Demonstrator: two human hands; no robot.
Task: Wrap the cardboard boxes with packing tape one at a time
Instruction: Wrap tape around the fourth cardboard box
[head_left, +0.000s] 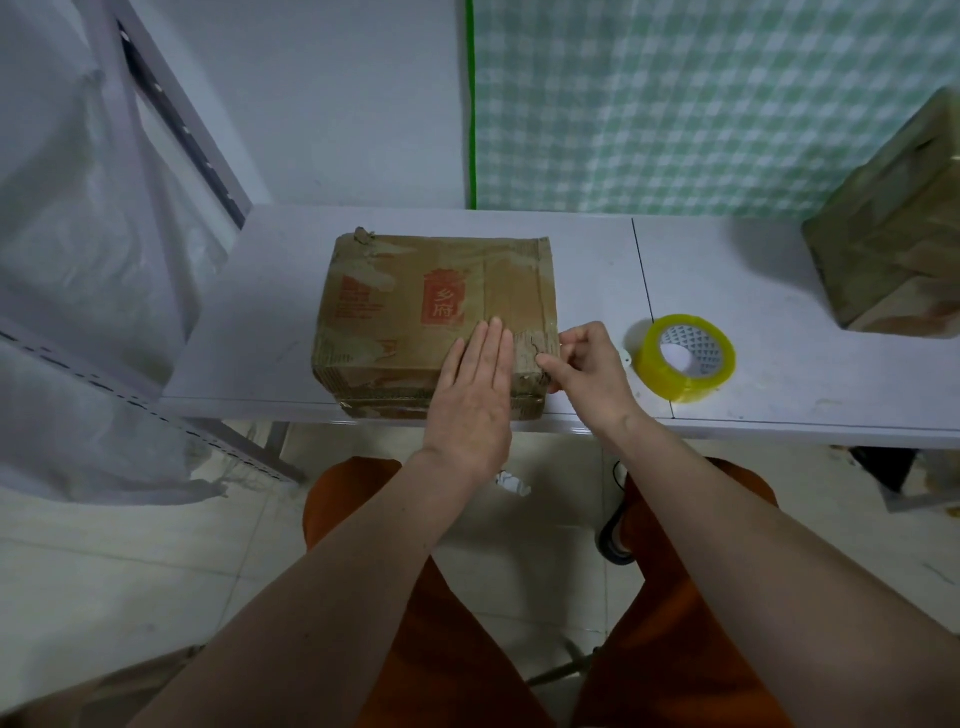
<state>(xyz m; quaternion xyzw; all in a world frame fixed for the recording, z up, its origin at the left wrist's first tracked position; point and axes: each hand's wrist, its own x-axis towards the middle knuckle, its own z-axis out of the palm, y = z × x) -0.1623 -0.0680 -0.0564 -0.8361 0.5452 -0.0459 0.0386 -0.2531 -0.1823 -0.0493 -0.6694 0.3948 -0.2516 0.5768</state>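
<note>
A worn brown cardboard box (415, 301) with red print and old tape strips lies on the white table (249, 332) in front of me, its near side at the table's front edge. My left hand (475, 395) lies flat with straight fingers on the box's near right part. My right hand (587, 364) has curled fingers at the box's near right corner, fingertips pinching at the torn edge there; whether a tape end is between them I cannot tell. A yellowish roll of packing tape (685, 358) lies flat on the table just right of my right hand.
A second taped cardboard box (893, 249) stands at the table's far right. A green checked cloth (701, 104) hangs behind the table. White plastic sheeting over a metal rack (93, 234) fills the left. My orange-clad knees are under the table edge.
</note>
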